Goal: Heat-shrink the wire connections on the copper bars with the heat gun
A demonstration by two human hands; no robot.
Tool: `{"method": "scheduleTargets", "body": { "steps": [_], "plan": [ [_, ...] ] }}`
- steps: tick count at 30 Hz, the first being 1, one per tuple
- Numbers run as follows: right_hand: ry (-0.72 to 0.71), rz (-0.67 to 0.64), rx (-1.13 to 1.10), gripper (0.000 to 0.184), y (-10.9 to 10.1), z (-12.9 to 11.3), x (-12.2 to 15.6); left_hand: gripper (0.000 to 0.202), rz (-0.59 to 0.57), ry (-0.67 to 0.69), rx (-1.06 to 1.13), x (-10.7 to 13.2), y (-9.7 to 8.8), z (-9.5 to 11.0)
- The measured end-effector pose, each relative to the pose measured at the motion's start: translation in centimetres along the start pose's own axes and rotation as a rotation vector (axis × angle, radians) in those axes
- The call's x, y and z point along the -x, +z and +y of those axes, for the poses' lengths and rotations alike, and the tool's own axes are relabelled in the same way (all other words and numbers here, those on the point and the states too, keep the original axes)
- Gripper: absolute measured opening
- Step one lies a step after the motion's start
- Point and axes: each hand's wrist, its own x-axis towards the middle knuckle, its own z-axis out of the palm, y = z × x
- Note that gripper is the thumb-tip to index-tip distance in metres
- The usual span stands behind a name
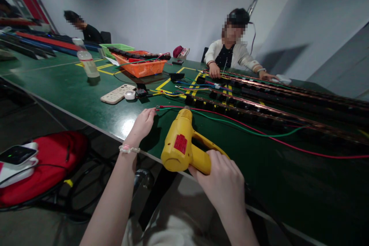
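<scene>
Our left fingers pinch the ends of a red wire and a green wire at the table's near side. To their right, our right hand curls around a yellow heat gun's handle. Farther off, an orange basket holds dark strips and wiring; a green basket sits behind, a bottle left.

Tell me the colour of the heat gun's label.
The label is red, on the yellow heat gun; best seen in the head view.
</scene>
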Motion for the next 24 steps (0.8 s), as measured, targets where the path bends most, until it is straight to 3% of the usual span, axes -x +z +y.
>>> {"method": "scheduleTargets", "body": {
  "steps": [12,24],
  "plan": [
    [-0.056,-0.078,-0.272,0.044,1.4,-3.9,-2.0,0.046,0.062,-0.154,0.233,0.0,-0.7,0.3],
    [-0.094,-0.142,-0.370,0.039,0.9,-0.4,-1.9,0.033,0.049,-0.047,0.167,-0.2,-0.7,-0.5]
  ]
}}
